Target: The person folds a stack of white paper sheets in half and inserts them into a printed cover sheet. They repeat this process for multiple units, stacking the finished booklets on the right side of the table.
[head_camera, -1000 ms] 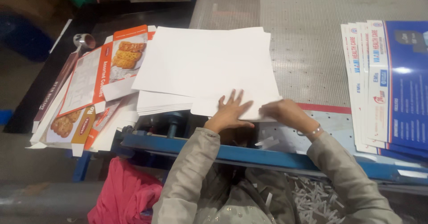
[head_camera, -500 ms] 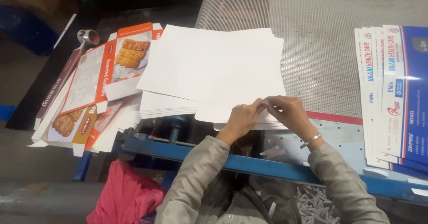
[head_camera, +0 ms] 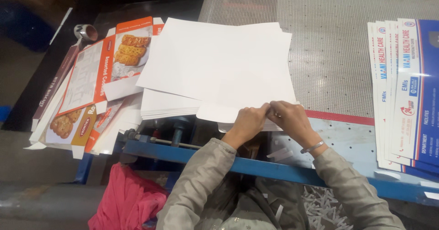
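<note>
Far left: a roll of tape (head_camera: 85, 31) on the dark bench, well apart from my hands.

Left: flattened biscuit cartons (head_camera: 98, 74), orange and white with pictured biscuits, fanned out and partly tucked under the white stack.

Near left, below the bench: a pink cloth (head_camera: 123, 200), bunched up.

Centre: the stack of white sheets (head_camera: 219, 70), squared loosely, lying across the left edge of the perforated metal table (head_camera: 329, 51) and overhanging the blue frame rail (head_camera: 192, 152) on the near side. I judge the sheets light and thin, card-like, stiff enough to lie flat yet easy to crease; smooth faces, so one will slide off the next. Best taken at the near edge, where a corner can be peeled from the pile.

Centre near: my left hand (head_camera: 247, 122), fingers curled, pinching the near edge of the top sheets.

Just right of it: my right hand (head_camera: 290, 118), a metal bangle (head_camera: 313, 146) at the wrist, fingertips meeting the left's on the same edge, both grasping it; whether one sheet or several I cannot tell.

Near right: paper trimmings (head_camera: 320, 207), white strips below the rail.

Far right: printed posters (head_camera: 407, 88), blue and white, overlapped on the table, well apart.
</note>
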